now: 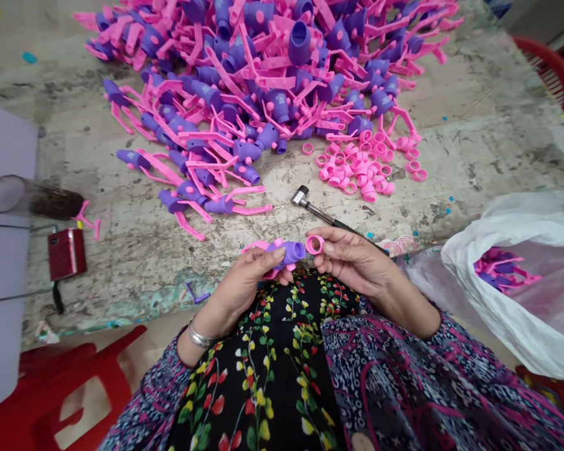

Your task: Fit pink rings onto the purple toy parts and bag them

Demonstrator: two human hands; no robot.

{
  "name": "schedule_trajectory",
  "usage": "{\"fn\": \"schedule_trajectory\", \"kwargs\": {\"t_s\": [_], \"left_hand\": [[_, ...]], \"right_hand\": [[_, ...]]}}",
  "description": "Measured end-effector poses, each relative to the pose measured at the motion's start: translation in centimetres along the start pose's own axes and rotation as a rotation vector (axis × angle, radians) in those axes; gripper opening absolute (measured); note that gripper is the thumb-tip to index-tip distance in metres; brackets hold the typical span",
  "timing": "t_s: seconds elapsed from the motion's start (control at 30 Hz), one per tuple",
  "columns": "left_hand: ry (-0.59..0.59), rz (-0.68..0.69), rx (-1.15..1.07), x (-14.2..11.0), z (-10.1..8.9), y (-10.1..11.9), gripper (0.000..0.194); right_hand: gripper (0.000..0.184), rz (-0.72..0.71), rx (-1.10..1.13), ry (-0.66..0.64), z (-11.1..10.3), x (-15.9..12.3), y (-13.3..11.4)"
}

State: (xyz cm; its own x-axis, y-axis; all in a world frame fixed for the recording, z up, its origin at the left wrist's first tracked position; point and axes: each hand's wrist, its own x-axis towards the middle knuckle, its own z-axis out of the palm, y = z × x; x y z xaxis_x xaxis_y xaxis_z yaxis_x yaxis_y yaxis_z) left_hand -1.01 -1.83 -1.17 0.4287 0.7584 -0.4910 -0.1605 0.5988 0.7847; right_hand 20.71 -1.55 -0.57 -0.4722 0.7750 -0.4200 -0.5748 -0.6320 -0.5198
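My left hand is closed around a purple plastic piece with pink arms, its round open end facing right. Between the thumb and fingers of my right hand is a small pink ring. The ring is close beside the purple piece's open end; whether they touch is hard to tell. Just beyond my hands lies a hammer with a black-tipped head. A pile of loose pink rings lies farther off, next to a big heap of purple-and-pink pieces.
On the right, a white sack stands open with more pieces inside. At left are a clear cylinder with dark contents, a dark red box and a small purple scrap. Red chairs stand by the worn table.
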Motion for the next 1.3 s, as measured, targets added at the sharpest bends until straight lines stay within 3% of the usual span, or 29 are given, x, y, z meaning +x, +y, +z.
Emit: {"fn": "schedule_trajectory", "kwargs": {"t_s": [0.17,1.3], "left_hand": [[-0.007,0.01,0.013,0.11,0.01,-0.09,0.033],[0.036,-0.035,0.07,0.29,0.18,-0.52,0.041]], "right_hand": [[0.018,-0.003,-0.004,0.006,0.03,0.14,0.07],[0.022,0.022,-0.001,0.056,-0.3,0.26,0.64]]}}
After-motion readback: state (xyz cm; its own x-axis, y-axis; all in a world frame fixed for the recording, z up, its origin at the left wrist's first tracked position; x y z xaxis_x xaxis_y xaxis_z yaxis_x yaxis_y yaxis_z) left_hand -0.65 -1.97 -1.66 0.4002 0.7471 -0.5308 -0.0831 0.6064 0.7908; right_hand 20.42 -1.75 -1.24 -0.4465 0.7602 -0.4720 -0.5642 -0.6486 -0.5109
